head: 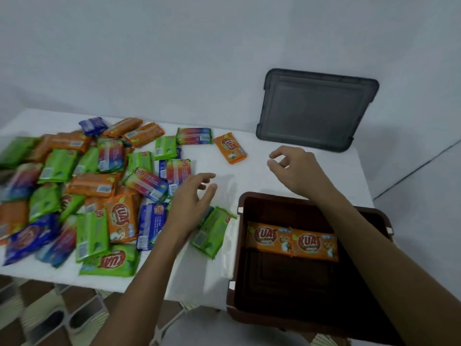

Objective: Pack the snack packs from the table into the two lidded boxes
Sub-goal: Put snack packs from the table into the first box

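Left grip (192,196), left of the box (287,290), and right grip (296,168), behind it, hang apart and empty, probably seeking more packs (99,186).

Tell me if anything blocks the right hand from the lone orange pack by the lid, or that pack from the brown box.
Nothing visible does. Bare table lies between the right hand and the lone orange pack, and the brown box stands open, the grey lid set aside.
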{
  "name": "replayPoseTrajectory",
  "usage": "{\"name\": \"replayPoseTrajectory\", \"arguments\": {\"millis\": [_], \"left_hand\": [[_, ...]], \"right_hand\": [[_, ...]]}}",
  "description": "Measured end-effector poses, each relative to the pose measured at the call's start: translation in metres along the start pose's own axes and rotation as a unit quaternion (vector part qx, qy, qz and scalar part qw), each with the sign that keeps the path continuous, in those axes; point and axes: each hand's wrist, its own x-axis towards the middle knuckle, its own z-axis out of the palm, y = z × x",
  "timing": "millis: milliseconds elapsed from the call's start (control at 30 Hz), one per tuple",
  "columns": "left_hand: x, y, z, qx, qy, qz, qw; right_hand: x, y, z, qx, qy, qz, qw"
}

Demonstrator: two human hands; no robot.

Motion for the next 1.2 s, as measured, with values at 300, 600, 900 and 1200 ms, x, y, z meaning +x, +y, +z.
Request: {"name": "replayPoseTrajectory", "arguments": {"millis": [300, 600, 900, 1200], "left_hand": [[0.071, -0.054, -0.023, 0.273, 0.012, -0.178, 0.945], [0.082, -0.064, -0.009, 0.272, 0.001, -0.198, 0.942], [0.077, -0.051, -0.020, 0.095, 0.055, -0.154, 0.982], [0.059, 0.009, -0.043, 0.021, 0.081, -0.033, 0.996]], "right_hand": [[0.128, -0.026, 0.095, -0.090, -0.125, 0.085, 0.984], [0.159, -0.024, 0.136, -0.185, -0.131, 0.121, 0.967], [0.146, 0.000, 0.091, 0.091, -0.117, 0.097, 0.984], [0.084, 0.015, 0.033, 0.080, -0.091, -0.001, 0.993]]}}
